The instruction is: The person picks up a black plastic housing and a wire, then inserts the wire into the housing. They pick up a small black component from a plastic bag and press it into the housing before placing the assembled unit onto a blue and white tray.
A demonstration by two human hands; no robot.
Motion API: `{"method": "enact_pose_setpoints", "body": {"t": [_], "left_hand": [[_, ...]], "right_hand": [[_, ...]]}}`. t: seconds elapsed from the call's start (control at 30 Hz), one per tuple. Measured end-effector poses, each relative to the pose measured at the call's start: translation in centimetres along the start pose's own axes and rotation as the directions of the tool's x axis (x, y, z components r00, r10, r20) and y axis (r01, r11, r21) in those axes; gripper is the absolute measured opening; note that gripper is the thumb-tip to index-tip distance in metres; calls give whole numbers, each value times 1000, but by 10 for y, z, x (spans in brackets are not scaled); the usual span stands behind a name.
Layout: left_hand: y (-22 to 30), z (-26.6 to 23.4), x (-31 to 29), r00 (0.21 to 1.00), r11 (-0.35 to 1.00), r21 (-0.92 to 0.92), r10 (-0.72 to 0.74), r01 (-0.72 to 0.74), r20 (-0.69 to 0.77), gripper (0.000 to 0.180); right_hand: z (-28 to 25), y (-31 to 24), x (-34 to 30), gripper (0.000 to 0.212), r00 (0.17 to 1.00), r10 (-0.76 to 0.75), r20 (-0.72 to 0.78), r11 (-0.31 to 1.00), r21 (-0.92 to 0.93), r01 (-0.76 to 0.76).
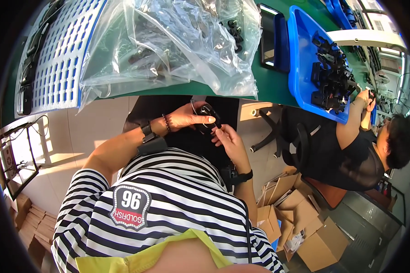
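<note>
- Across the top runs the green flat-topped bench [274,83], its near edge just beyond the lap, so everything on it sits in front of the seated person.
- Sprawled over its middle, a large crumpled clear plastic bag [168,50], with dark pieces showing through; it probably lies there to keep them gathered within reach.
- Over on the left, a white grid-patterned tray [61,59] bears long black pieces along its outer side, seemingly so they stay lined up.
- To the right, a deep blue plastic bin [298,54]; its walls presumably stop the heaped black plastic components [330,68] from scattering.
- Down at the lap, the left hand [187,117] comes in from the side, elbow bent outward, wrist fairly level, thumb stretched across the work in a firm grasp.
- Opposite it, the right hand [231,143] rises from a steeper forearm, thumb and forefinger pinching the lower end, the other fingers curled.
- And between them, above the dark-clothed lap, the small glossy black part [208,110]: likely steadied by the left, leaving the right free for finer handling. Its details are too small to tell.
</note>
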State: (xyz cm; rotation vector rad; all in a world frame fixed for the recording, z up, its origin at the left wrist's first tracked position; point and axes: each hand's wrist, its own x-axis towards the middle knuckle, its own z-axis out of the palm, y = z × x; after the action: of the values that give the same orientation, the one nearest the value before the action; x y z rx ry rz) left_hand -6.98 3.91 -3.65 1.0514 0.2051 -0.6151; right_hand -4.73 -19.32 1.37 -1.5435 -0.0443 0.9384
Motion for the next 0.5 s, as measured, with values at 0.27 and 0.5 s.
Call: {"method": "enact_pose_setpoints", "body": {"t": [0.27,0.5], "left_hand": [[-1,-3,6,998,997,53,62,-62,8,48],[-9,-5,12,988,988,80,129,-136,83,37]], "right_hand": [[29,-195,-47,7,750,-660,-51,519,-752,406],[54,-271,94,23,549,-787,282,23,-876,482]]}}
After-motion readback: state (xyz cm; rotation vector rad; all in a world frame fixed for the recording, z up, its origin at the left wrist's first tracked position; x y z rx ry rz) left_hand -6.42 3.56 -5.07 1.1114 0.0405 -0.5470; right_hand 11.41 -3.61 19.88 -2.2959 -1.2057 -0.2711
